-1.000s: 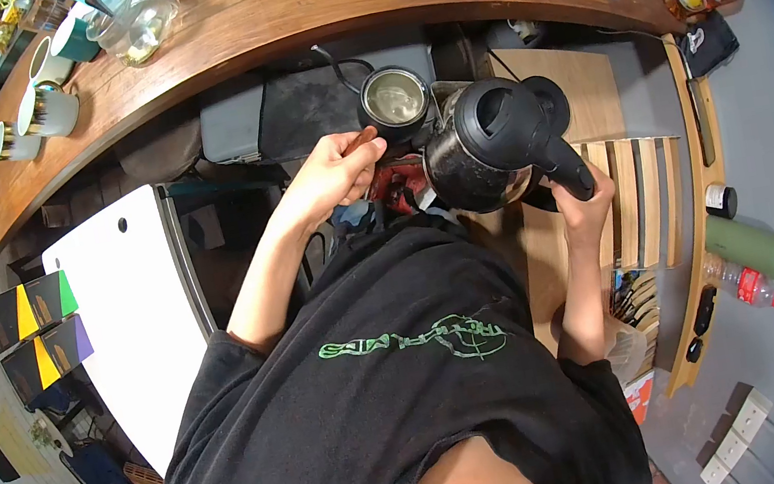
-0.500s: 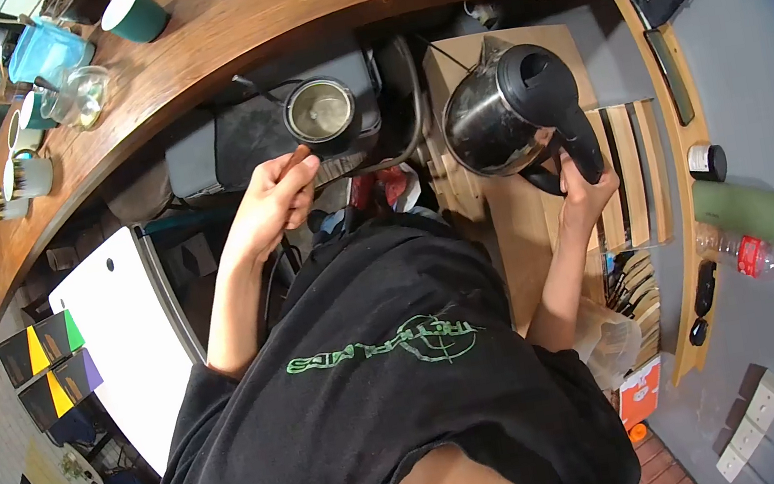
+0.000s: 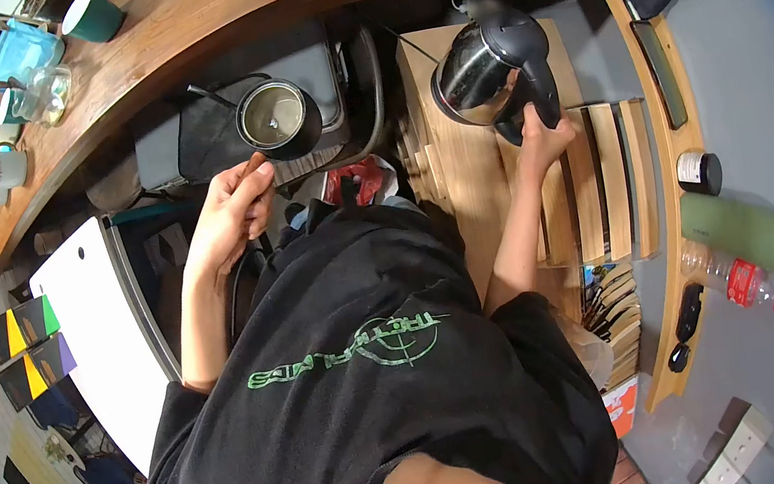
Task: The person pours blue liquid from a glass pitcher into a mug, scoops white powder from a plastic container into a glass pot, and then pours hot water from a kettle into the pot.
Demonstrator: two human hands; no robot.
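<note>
My left hand [image 3: 235, 208] is closed round the brown handle of a small black pot [image 3: 275, 118]. The pot is open at the top, with a pale metallic inside and a long spout pointing away to the left. My right hand [image 3: 541, 136] grips the black handle of a large kettle [image 3: 481, 67] with a shiny dark body and a black lid. The kettle is tilted, over the wooden box top at the right. A gap separates the kettle from the pot.
A curved wooden counter [image 3: 201, 23] runs across the top, with a green cup [image 3: 91, 17] and a glass jug. White panel [image 3: 97, 328] at left. On the right ledge lie a green bottle [image 3: 744, 229], a plastic bottle and a black jar [image 3: 699, 172].
The whole view has shifted, so most things appear further left. My right hand and the kettle appear slightly nearer the counter. Both hands keep their holds.
</note>
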